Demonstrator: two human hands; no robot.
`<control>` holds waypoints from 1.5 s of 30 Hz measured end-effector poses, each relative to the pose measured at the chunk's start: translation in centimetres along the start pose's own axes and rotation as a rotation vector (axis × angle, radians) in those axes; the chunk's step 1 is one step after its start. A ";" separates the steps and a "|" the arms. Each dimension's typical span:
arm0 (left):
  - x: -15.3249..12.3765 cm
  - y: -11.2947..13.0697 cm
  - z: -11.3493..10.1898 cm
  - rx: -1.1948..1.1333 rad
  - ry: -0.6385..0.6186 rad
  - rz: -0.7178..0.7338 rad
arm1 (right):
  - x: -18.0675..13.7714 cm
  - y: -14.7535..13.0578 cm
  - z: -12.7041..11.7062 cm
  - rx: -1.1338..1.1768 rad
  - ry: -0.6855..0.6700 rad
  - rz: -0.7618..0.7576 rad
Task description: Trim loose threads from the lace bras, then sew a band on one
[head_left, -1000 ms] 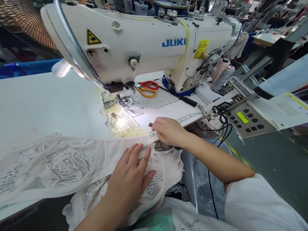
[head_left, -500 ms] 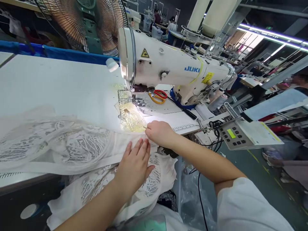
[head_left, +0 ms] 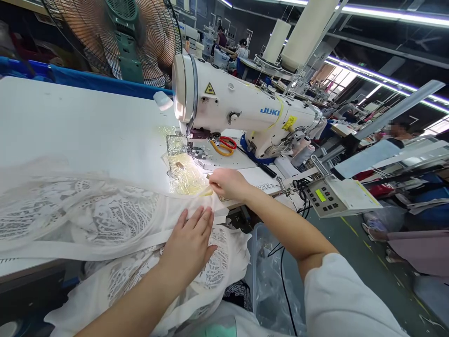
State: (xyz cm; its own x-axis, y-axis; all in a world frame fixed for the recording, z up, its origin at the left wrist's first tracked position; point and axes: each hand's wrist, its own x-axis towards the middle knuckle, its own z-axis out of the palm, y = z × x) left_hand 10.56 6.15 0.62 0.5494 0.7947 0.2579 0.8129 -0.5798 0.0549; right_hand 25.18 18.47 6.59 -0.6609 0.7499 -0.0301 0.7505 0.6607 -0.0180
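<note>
A white lace bra [head_left: 121,217] stretches along the table's front edge, its band reaching to the right. My left hand [head_left: 191,238] lies flat on that band, fingers stretched out and slightly apart. Just beyond it, my right hand [head_left: 228,183] is closed in a pinch at the band's upper edge, which rises towards the fingers. A small tip pokes out of this pinch, too small to name. More white lace fabric [head_left: 213,264] hangs below, over the lap. A sewing machine [head_left: 228,105] stands behind my hands, with yellowish clear tape [head_left: 187,180] on the bed before its needle.
Scissors with red and orange handles [head_left: 224,146] lie under the machine arm, near a black-handled tool [head_left: 264,168]. At the right is a control box [head_left: 336,196]. A clear plastic bin [head_left: 255,262] stands below. Behind the table is a fan [head_left: 126,47]; people sit farther off.
My right hand has shifted slightly up and left relative to the band, and the band's edge now lifts towards it. My left hand stays flat. The view has turned a little right.
</note>
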 end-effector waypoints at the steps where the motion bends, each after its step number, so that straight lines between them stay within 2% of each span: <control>1: 0.0 0.0 0.0 -0.003 -0.007 -0.004 | 0.0 0.3 -0.1 0.017 0.002 -0.002; 5: -0.1 0.0 -0.6 -0.052 0.007 0.044 | -0.3 1.0 -0.4 0.082 -0.008 -0.049; 8: -0.4 -0.8 -1.8 -0.115 0.125 0.105 | -0.7 0.3 -0.1 0.096 -0.007 -0.085; 11: -0.7 -3.1 -2.9 -0.078 0.229 -0.018 | -0.8 -1.2 0.8 0.073 -0.001 -0.105; 14: -1.1 -5.9 -2.7 0.098 0.178 -0.187 | -0.4 -2.4 1.8 0.031 0.020 -0.094; 17: -1.9 -7.4 -1.9 0.171 0.080 -0.226 | 0.1 -2.1 2.0 -0.004 0.077 -0.025; 21: -2.9 -7.2 -1.7 0.164 -0.020 -0.229 | 0.9 0.3 1.2 -0.055 0.225 0.197; 24: -3.3 -6.8 -2.2 0.141 -0.057 -0.228 | 1.3 1.1 0.9 -0.077 0.252 0.256; 29: -3.5 -7.2 -2.2 0.086 -0.053 -0.174 | 0.9 -1.8 0.9 -0.077 0.141 0.082; 33: -3.5 -7.5 -1.7 0.055 -0.022 -0.159 | 1.8 -5.3 1.4 -0.103 0.145 -0.076; 36: -3.7 -7.2 -1.5 0.053 -0.003 -0.202 | 2.8 -7.2 2.3 -0.139 0.170 -0.180; 41: -4.1 -6.7 -1.5 0.055 0.003 -0.270 | 3.5 -8.3 3.6 -0.204 0.240 -0.276; 45: -4.3 -6.9 -1.6 0.034 0.006 -0.278 | 3.9 -8.1 3.2 -0.237 0.239 -0.312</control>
State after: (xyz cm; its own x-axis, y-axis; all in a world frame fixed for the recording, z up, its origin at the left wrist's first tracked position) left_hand 2.29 6.43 0.64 0.3033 0.9213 0.2432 0.9384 -0.3331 0.0917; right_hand 16.59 15.93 3.45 -0.8587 0.4825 0.1726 0.5117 0.8249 0.2402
